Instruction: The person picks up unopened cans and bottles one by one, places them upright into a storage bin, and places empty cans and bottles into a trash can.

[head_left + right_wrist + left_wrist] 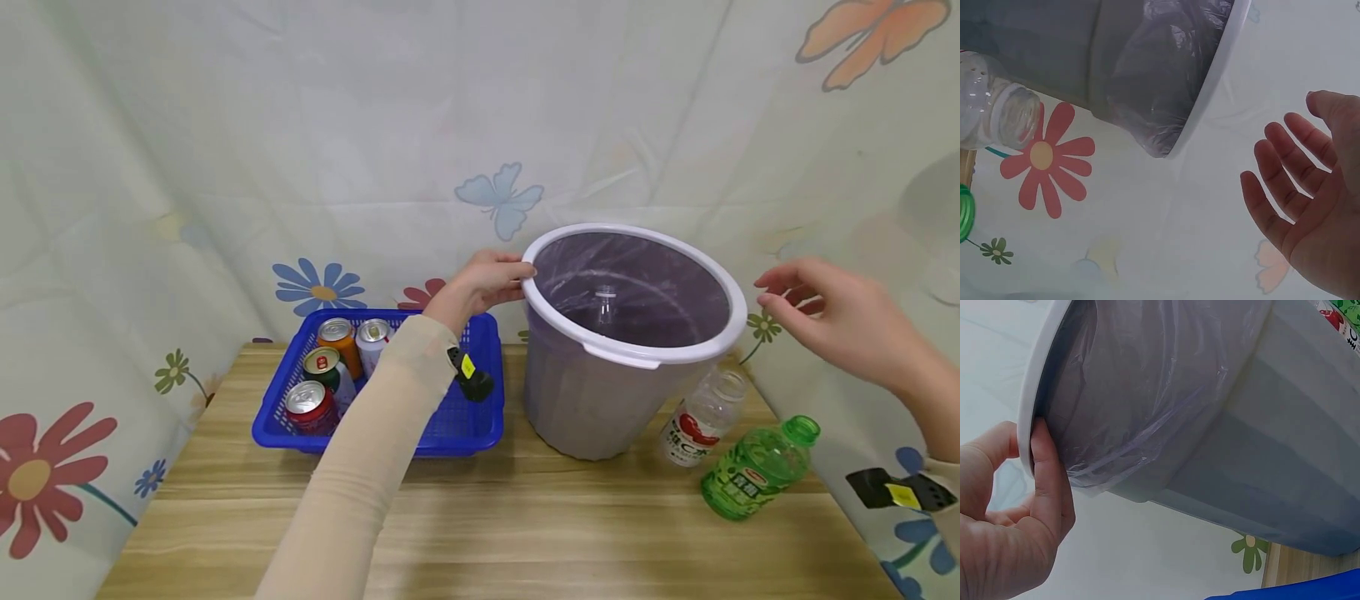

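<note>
A grey trash can (592, 400) with a white rim and a thin plastic liner (1147, 387) stands on the table, tilted slightly. My left hand (489, 282) pinches its rim at the left, thumb on one side and fingers on the other. Inside the can a clear bottle (605, 310) shows. To the right of the can, my right hand (832, 312) hovers in the air with loosely bent fingers, holding nothing. Below that hand are a clear plastic bottle (701, 421) with a red and white label and a green plastic bottle (757, 468), both uncapped.
A blue plastic basket (491, 417) sits on the left of the wooden table (480, 533), with several drink cans in it, among them a red can (311, 408) and an orange can (339, 340). Behind hangs a flower-print curtain (360, 150).
</note>
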The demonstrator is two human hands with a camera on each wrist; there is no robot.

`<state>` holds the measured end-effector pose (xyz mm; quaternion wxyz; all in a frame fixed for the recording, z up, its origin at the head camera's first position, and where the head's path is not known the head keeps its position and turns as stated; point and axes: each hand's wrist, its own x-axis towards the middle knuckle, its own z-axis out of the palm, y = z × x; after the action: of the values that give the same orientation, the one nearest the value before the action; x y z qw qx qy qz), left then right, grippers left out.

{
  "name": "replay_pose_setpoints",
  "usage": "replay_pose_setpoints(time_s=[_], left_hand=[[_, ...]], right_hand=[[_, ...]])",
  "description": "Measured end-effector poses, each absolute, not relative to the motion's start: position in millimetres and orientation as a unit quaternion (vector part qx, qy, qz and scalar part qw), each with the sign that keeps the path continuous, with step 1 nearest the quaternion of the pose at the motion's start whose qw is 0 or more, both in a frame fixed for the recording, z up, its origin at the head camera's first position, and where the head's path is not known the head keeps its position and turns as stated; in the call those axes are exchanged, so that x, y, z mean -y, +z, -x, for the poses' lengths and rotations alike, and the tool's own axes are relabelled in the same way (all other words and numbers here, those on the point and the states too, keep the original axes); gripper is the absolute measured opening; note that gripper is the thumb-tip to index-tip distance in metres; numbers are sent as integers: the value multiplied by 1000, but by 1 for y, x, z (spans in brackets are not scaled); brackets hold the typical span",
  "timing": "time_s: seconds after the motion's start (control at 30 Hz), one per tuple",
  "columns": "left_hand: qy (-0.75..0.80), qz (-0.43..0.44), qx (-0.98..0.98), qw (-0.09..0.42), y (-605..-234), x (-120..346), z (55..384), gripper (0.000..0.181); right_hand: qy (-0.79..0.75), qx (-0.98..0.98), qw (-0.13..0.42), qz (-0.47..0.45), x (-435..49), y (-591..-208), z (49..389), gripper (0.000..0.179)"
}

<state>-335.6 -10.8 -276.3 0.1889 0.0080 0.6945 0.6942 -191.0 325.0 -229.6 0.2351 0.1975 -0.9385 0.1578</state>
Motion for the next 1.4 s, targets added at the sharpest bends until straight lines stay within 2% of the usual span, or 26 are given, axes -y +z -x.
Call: replay_pose_setpoints(time_s=[0.57,1.4], left_hand=[[693,-6,-696,189,-277,13,336,44],[697,-16,-691,189,-278,12,336,42]], right_hand=[[216,941,241,-102,-345,-261,158,24],[257,925,277,-39,-362,-315,129,24]])
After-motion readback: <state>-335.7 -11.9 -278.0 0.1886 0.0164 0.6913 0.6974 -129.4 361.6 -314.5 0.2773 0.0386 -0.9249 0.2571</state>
